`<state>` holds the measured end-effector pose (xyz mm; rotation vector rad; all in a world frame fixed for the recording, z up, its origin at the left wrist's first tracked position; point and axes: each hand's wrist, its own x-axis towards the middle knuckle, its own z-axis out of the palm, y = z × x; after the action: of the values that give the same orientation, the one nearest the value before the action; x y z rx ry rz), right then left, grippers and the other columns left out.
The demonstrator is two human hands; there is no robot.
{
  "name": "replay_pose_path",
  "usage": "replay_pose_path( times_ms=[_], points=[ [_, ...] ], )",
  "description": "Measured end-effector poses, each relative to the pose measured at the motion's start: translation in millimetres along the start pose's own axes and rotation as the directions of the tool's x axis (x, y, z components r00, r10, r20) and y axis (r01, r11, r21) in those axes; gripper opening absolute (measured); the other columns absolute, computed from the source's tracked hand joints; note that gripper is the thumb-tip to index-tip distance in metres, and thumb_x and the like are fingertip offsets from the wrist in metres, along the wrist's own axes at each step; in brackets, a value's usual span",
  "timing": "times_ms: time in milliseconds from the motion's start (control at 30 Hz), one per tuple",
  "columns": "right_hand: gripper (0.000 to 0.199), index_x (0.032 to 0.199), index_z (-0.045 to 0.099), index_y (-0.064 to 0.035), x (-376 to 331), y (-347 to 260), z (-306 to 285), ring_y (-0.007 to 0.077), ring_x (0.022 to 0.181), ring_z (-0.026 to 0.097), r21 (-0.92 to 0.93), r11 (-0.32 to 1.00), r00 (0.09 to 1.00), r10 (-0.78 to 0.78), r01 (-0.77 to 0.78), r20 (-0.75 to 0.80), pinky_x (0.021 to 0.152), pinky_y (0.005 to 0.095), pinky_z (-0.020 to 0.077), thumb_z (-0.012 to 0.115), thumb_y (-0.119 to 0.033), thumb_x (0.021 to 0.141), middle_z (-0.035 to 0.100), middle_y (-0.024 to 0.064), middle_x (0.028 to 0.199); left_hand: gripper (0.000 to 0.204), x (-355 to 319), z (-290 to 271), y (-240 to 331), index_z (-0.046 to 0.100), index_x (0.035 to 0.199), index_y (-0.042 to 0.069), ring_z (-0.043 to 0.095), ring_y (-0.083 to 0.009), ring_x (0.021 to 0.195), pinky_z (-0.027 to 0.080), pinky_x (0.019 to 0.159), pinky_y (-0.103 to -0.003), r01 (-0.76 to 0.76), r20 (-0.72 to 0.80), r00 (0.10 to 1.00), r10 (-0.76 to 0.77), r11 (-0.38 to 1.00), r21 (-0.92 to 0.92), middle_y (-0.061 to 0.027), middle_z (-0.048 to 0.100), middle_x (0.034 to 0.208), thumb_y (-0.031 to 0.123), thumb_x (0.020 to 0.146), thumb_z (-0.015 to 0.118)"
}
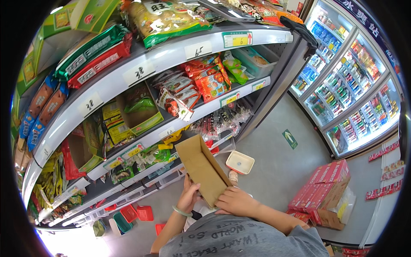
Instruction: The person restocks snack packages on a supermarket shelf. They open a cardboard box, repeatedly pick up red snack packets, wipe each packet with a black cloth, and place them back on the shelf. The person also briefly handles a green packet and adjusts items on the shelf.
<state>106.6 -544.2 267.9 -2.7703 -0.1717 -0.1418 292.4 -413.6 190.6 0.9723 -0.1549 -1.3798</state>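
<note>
I had the box (202,168) ahead of me, long axis slanting forward-left toward the shelf (150,139), left hand (188,197) clasping its left side, right hand (233,201) curled over its near end.

The cardboard box (204,172) is plain brown, long and narrow, with its open side facing up and its inside showing. It is held aslant in front of the shelf (169,59), one short end toward the shelf's lower tiers, the other pointing away.
</note>
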Motion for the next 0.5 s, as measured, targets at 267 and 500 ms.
replay_pose_path(
  times_ms=[267, 500],
  points=[
    [0.051, 0.127, 0.054, -0.0048, -26.7, 109.7, -24.1, 0.0320, 0.111, 0.058, 0.177, 0.857, 0.769, 0.513, -0.483, -0.382, 0.092, 0.0428, 0.0479, 0.069, -0.030, 0.085, 0.054, 0.0184, 0.126, 0.091, 103.8, 24.5, -10.9, 0.004, 0.159, 0.018, 0.032, -0.0309, 0.142, 0.047, 0.099, -0.051, -0.096, 0.071, 0.994, 0.086, 0.985, 0.141, -0.0082, 0.017, 0.160, 0.023, 0.089, 0.062],
    [0.058, 0.137, 0.043, 0.0007, -43.8, 225.6, -20.1, 0.0263, 0.094, 0.068, 0.578, 0.563, 0.724, 0.686, -0.591, 0.071, 0.082, 0.0383, 0.0534, 0.065, -0.028, 0.091, 0.058, 0.0194, 0.128, 0.090, 179.9, 64.5, -15.7, 0.010, 0.158, 0.018, 0.038, -0.0224, 0.137, 0.047, 0.099, -0.037, -0.075, -0.077, 0.993, 0.093, 0.975, 0.210, -0.0038, 0.021, 0.160, 0.021, 0.085, 0.061]
  ],
)
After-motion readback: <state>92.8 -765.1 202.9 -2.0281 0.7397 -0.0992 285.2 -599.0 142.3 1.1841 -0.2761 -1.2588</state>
